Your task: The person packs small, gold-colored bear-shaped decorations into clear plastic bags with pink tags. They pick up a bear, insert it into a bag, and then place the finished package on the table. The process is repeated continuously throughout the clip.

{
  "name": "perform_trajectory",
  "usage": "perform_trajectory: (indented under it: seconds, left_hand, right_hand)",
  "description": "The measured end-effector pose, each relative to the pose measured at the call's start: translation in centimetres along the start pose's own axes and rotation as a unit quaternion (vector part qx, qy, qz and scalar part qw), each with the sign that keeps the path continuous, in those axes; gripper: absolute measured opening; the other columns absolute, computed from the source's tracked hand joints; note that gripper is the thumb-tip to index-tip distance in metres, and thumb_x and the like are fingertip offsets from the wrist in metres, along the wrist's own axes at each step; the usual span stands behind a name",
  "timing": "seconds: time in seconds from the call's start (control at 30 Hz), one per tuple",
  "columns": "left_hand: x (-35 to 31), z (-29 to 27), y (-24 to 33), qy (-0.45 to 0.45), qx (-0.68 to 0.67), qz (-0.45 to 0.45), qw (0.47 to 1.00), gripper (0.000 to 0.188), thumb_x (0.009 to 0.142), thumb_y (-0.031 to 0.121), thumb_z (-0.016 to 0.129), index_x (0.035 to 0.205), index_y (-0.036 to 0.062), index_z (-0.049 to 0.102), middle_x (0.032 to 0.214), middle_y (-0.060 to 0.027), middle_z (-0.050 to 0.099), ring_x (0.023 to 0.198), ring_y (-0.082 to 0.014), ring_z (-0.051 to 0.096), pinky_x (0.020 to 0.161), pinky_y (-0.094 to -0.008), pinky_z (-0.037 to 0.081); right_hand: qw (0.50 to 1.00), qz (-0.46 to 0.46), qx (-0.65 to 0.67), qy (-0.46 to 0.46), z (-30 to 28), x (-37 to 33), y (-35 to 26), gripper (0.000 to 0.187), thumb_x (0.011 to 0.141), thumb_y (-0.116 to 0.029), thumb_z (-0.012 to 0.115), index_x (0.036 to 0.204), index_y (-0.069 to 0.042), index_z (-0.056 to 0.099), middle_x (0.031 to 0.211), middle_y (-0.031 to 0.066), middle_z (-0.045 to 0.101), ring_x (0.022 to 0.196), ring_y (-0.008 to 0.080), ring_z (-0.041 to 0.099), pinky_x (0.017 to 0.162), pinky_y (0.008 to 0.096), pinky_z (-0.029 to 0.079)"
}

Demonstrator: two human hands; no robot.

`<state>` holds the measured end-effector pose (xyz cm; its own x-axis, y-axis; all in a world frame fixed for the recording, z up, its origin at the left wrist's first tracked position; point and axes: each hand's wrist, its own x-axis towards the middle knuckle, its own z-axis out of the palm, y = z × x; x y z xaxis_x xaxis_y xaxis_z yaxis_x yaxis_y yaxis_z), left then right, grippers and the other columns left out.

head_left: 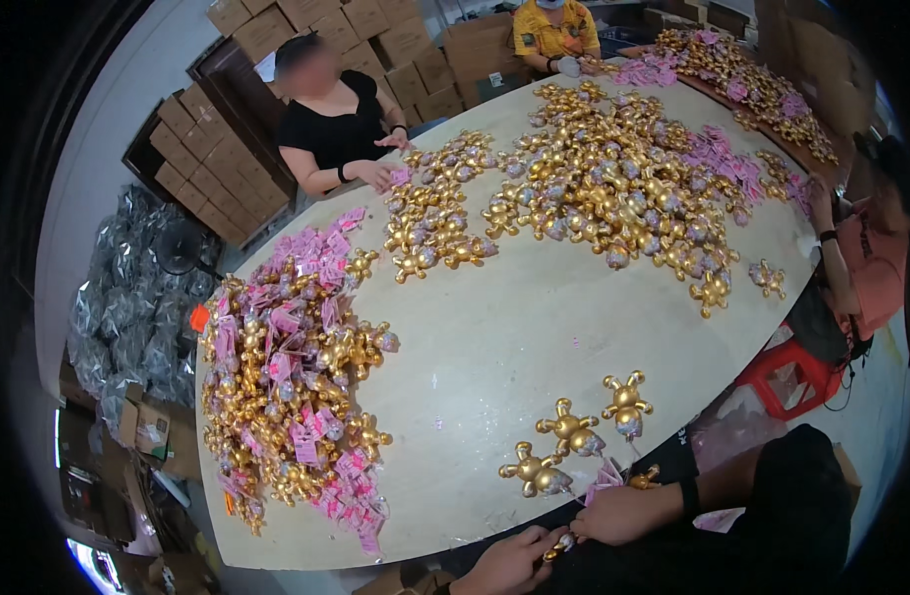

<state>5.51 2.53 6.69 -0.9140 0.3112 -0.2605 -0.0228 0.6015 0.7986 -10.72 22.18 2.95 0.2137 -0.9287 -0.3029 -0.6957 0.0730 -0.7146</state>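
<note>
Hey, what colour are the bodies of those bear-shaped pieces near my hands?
The bear-shaped pieces have shiny gold bodies, best seen in the head view.

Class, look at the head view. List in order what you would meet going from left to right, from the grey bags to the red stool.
Grey plastic bags, heap of gold figures and pink cards, the wearer's left hand, the wearer's right hand, red stool.

By the near edge of the desk, the left hand partly hides a gold trinket, the right hand some pink cards.
</note>
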Motion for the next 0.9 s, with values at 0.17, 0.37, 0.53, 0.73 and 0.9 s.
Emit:
perform_trajectory:
  seconds: [0.17,0.37,0.53,0.73,0.9]
  left_hand:
    - [0.2,-0.7,1.0,0.007,0.073,0.034,0.997,0.049,0.086,0.008,0.062,0.134,0.0032,0.059,0.096,-0.0168,0.059,0.085,-0.0368,0.062,0.071,-0.0432,0.051]
    - [0.6,-0.8,1.5,-0.003,0.062,0.035,0.997,0.052,0.085,0.009,0.063,0.137,0.0032,0.056,0.098,-0.0186,0.058,0.087,-0.0389,0.062,0.073,-0.0454,0.052]
    - [0.3,-0.6,1.2,0.022,0.054,0.033,0.998,0.047,0.085,0.009,0.062,0.132,0.0037,0.057,0.098,-0.0196,0.057,0.086,-0.041,0.062,0.073,-0.0475,0.052]
    - [0.4,-1.0,0.7,-0.013,0.023,0.024,0.999,0.032,0.085,0.005,0.061,0.117,0.0036,0.06,0.092,-0.0194,0.056,0.08,-0.0411,0.059,0.068,-0.0478,0.049]
    - [-0.2,-0.5,1.0,0.047,-0.066,0.034,0.996,0.045,0.086,-0.001,0.059,0.131,0.0047,0.062,0.089,-0.0192,0.056,0.077,-0.0376,0.06,0.069,-0.0424,0.05]
  right_hand:
    - [0.999,-0.01,0.033,0.006,0.1,0.0,0.4,0.026,0.099,-0.026,0.057,0.099,-0.001,0.063,0.09,0.0209,0.07,0.086,0.0406,0.071,0.073,0.051,0.055]
    - [0.999,0.02,0.026,-0.025,0.3,0.2,0.2,0.022,0.096,-0.023,0.059,0.1,-0.002,0.065,0.091,0.0215,0.071,0.087,0.0421,0.071,0.073,0.0523,0.054]
    - [0.999,0.027,0.041,-0.015,0.3,0.6,0.7,0.018,0.092,-0.016,0.06,0.102,-0.002,0.065,0.092,0.0212,0.071,0.089,0.0424,0.07,0.075,0.0526,0.054]
    - [0.999,-0.041,0.033,-0.012,0.8,1.2,1.6,0.019,0.091,-0.015,0.061,0.1,0.0,0.065,0.096,0.0222,0.071,0.092,0.0421,0.069,0.078,0.0509,0.054]
    - [0.989,-0.132,0.045,0.042,1.8,1.7,2.0,0.019,0.091,-0.017,0.06,0.091,0.001,0.066,0.089,0.0216,0.071,0.086,0.0418,0.069,0.074,0.0497,0.056]
